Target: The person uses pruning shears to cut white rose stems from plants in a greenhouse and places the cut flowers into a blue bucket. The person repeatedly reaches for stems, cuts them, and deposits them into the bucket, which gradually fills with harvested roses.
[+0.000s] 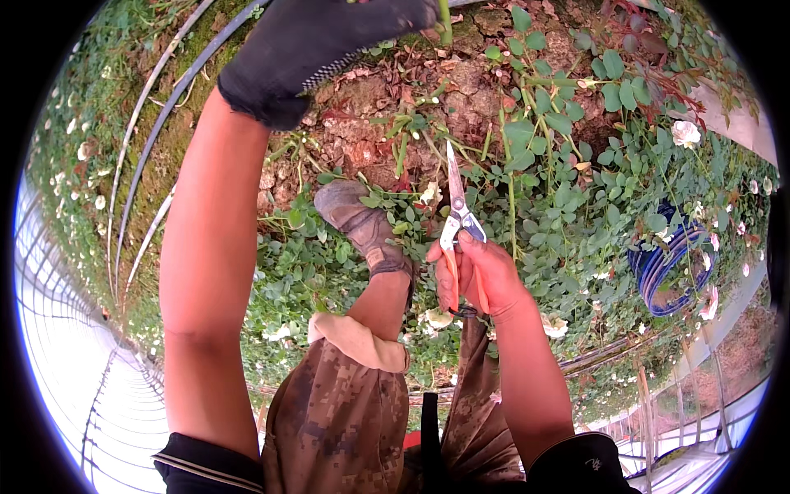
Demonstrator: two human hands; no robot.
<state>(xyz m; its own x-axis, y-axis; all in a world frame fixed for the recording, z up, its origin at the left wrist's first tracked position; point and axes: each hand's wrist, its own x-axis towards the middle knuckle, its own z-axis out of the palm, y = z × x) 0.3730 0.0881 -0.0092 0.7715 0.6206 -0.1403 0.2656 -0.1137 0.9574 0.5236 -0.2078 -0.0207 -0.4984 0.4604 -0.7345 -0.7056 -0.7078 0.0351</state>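
My right hand [500, 275] is bare and wrapped around pruning shears [457, 202] with orange handles. Their narrow blades look closed and point away from me, over cut rose stubs [404, 126] on the cracked soil. At the top of the view, my left hand [333, 46] wears a black glove with a dotted palm edge. Its fingertips are beside a thick green stem [445, 23]; the frame's edge cuts off part of the hand, so its grip is unclear. Right of the blades grow leafy rose shoots [524, 136].
My shoe [364, 222] stands among leaves and cut stubs. A blue coil [669, 272] of tubing or cord lies in the foliage on the right. Dark pipe [160, 117] curves along mossy ground on the left. Pale roses [685, 133] bloom around, and greenhouse framing [92, 401] shows lower left.
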